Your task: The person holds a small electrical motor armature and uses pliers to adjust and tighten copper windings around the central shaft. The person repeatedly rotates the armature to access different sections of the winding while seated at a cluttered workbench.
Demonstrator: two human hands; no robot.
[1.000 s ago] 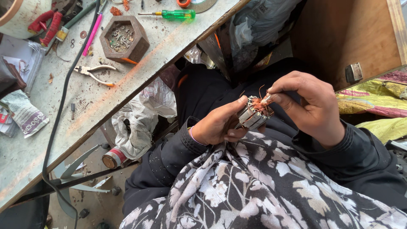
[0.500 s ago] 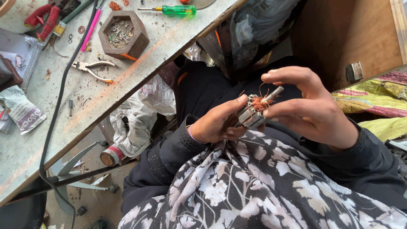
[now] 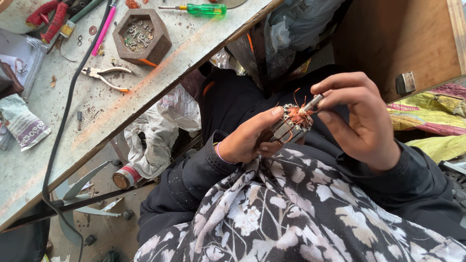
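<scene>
Head view: the left hand point(image 3: 247, 140) grips a small motor armature point(image 3: 290, 125) with copper windings over the lap — the right hand point(image 3: 359, 119) pinches its steel shaft point(image 3: 312, 103). Pliers point(image 3: 104, 76) and a green screwdriver point(image 3: 201, 8) lie on the workbench point(image 3: 58, 131).

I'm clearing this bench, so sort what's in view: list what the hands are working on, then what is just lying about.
In hand:
- motor armature with copper windings, gripped by the left hand
- its metal shaft, pinched by the right hand

Lying about on the workbench:
- green-handled screwdriver
- pliers
- hexagonal tray of small parts
- black cable
- pink pen
</scene>
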